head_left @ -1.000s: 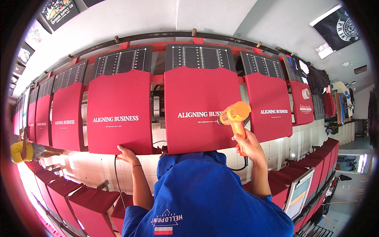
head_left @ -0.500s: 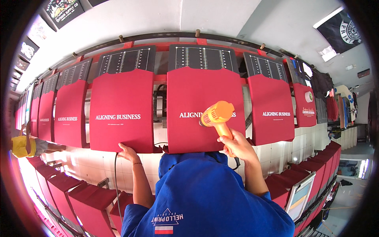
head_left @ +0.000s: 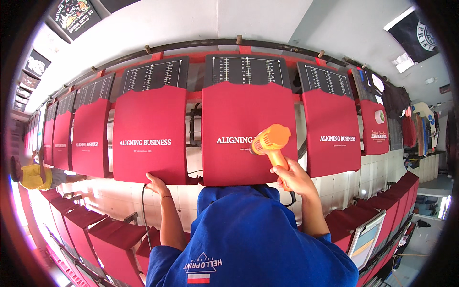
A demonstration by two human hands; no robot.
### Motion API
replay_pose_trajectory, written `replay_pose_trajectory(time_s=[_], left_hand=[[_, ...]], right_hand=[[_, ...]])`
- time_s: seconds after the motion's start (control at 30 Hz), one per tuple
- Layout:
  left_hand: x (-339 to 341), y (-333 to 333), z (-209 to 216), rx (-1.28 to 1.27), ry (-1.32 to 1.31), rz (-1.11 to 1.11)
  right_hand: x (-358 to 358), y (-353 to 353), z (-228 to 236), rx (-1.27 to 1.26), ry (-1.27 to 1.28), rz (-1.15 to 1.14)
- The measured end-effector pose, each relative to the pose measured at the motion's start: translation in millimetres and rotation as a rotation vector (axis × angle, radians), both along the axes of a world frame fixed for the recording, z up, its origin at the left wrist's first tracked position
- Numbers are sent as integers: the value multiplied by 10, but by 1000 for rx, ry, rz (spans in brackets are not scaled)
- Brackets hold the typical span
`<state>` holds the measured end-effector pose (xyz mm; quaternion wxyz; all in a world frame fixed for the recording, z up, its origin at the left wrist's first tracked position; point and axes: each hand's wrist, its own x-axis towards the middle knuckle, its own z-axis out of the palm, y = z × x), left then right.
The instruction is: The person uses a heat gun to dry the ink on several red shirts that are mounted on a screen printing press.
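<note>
My right hand (head_left: 297, 181) is wrapped round the handle of a yellow-orange heat gun (head_left: 273, 137). The gun is over the dark red shirt (head_left: 246, 111) on the board in front of me, its nozzle towards the white print, part of which it covers. From its handle a dark cord runs down behind my wrist. My left hand (head_left: 157, 185) is at the lower edge of the neighbouring red shirt (head_left: 149, 115), thumb against the hem. A black cord (head_left: 143, 210) hangs from its closed fingers.
More boards with printed red shirts (head_left: 91, 126) curve away to both sides along a dark rail (head_left: 201, 46). A tape roll (head_left: 379, 116) sits on the far right shirt. Behind me runs another row of red shirts (head_left: 117, 233) with a framed screen (head_left: 367, 238). A person in yellow (head_left: 36, 177) is at far left.
The heat gun and my right hand have shifted a little to the right, uncovering some print left of the nozzle and covering its right end. My left hand stays at the hem.
</note>
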<state>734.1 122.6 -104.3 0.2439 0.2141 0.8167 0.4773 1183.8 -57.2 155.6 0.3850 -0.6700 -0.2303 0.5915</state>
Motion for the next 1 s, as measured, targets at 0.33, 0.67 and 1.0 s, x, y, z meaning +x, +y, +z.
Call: replay_pose_trajectory(time_s=[0.33,0.67,1.0], left_hand=[[-702,-769,-15,-111,-272,-149],[-2118,-66,-32,-31,-215,111],[-4140,1679,-253,15,-122,-1]], right_hand=[[67,-202,15,34,21,-147],[-1140,728,58,-56,83,59],[-2933,1759,-106,46,99,-96]])
